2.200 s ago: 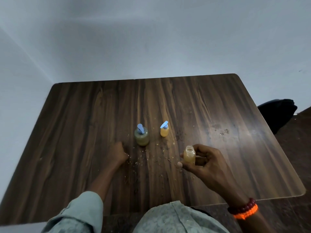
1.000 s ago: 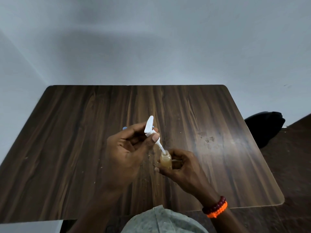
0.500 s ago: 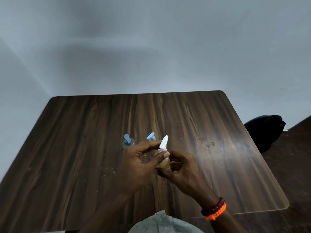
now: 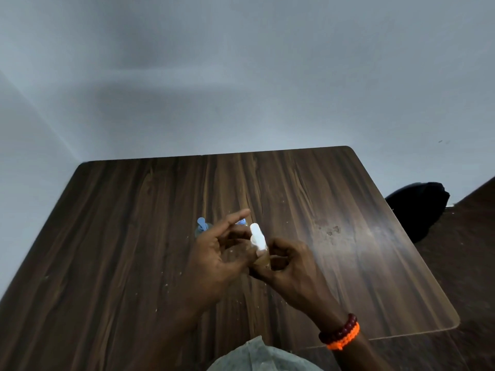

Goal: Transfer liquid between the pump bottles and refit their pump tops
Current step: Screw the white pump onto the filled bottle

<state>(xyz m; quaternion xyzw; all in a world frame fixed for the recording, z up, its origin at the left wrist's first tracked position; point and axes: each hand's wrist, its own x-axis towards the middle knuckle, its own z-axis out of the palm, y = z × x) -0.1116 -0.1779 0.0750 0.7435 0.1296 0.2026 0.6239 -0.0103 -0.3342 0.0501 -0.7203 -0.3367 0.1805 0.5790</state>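
Right hand [image 4: 292, 266]: fingers curled round a small bottle [image 4: 263, 259] of amber liquid, held upright above the table [image 4: 134, 236], thumb on the near side. Only a strip of the bottle shows between the two hands.

White pump top [image 4: 257, 236]: seated on the bottle's neck, nozzle pointing up and away. Whether it is screwed fully home cannot be told.

Left hand [image 4: 217, 253]: just left of the bottle, palm turned toward it. Forefinger stretched out and up past the pump top, the other fingers loosely spread. The thumb tip lies against the bottle's shoulder just under the pump top. The hand is largely open; whether it pinches the pump's collar is blurred and cannot be told.

Blue pump [image 4: 201, 223]: beyond the left hand, on the table, topping a bottle mostly hidden behind the fingers.

Second blue pump [image 4: 242, 222]: beyond the hands, only a sliver seen between the left forefinger and the white pump top; its bottle is hidden.

Table: dark wood grain, pale specks scattered under and left of the hands, a dull stain to the right of the right hand.

Bracelets [image 4: 340, 333]: one dark red bead band, one orange, on the right wrist.

Black bag [image 4: 417, 210]: on the floor, well right of the right hand, past the table edge.
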